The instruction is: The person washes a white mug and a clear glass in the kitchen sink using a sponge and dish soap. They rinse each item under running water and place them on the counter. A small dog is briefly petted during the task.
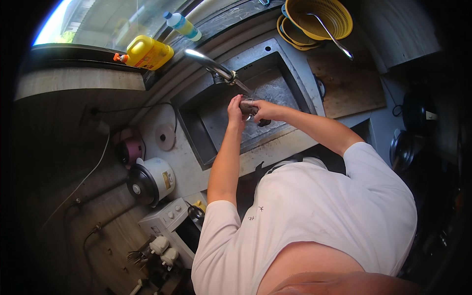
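Note:
Over a stainless steel sink [212, 121], my left hand [235, 112] is closed around one side of a clear cup-like vessel [246, 106]. My right hand [266, 111] is at the vessel's other side, with a dark object [264, 122] under its fingers; whether that is a cloth or something else I cannot tell. The chrome faucet [212, 63] arches above, and water runs from it beside the vessel into the sink. Splashing water shows on the basin floor beyond my hands.
Yellow colanders [341, 18] and a wooden cutting board [346, 84] lie right of the sink. A yellow jug [151, 53] and a bottle [183, 25] stand by the window. On the left are a rice cooker [158, 177], a round lid [165, 137] and a white oven-like appliance [173, 217].

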`<state>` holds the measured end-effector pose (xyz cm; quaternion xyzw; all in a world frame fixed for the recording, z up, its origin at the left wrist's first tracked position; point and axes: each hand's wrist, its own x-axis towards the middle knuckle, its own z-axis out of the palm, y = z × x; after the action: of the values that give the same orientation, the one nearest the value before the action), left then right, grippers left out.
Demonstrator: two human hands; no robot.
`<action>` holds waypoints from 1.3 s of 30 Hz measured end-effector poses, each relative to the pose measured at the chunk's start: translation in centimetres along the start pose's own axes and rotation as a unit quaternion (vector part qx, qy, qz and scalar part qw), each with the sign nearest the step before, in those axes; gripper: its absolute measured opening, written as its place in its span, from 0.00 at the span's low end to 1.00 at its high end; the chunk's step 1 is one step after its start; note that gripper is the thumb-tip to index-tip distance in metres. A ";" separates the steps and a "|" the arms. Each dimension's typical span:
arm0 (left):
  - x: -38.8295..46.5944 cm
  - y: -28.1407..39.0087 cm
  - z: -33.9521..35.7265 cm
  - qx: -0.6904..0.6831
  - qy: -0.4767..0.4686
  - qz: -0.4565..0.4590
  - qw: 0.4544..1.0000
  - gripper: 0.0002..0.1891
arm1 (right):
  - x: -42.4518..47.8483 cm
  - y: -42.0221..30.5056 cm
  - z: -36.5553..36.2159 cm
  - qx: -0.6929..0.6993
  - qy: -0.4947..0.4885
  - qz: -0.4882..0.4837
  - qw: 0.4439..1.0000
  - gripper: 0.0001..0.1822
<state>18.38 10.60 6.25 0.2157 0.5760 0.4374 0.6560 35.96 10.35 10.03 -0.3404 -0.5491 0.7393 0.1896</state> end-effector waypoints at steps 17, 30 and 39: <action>1.6 -1.1 1.4 -0.095 -0.014 -0.006 0.995 0.14 | 2.7 1.8 -2.4 0.139 0.083 0.045 0.986 0.18; -1.3 -1.1 3.8 -0.175 -0.019 0.019 0.984 0.16 | 0.8 -0.2 -3.2 0.325 0.039 0.077 0.942 0.28; 0.9 0.8 2.4 -0.122 -0.034 -0.178 0.976 0.16 | 0.9 -0.5 -2.7 -0.408 0.031 -0.036 0.912 0.26</action>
<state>20.36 12.31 6.96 0.0429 0.5249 0.3735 0.7636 37.24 12.95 9.81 -0.3908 -0.8085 0.4331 0.0775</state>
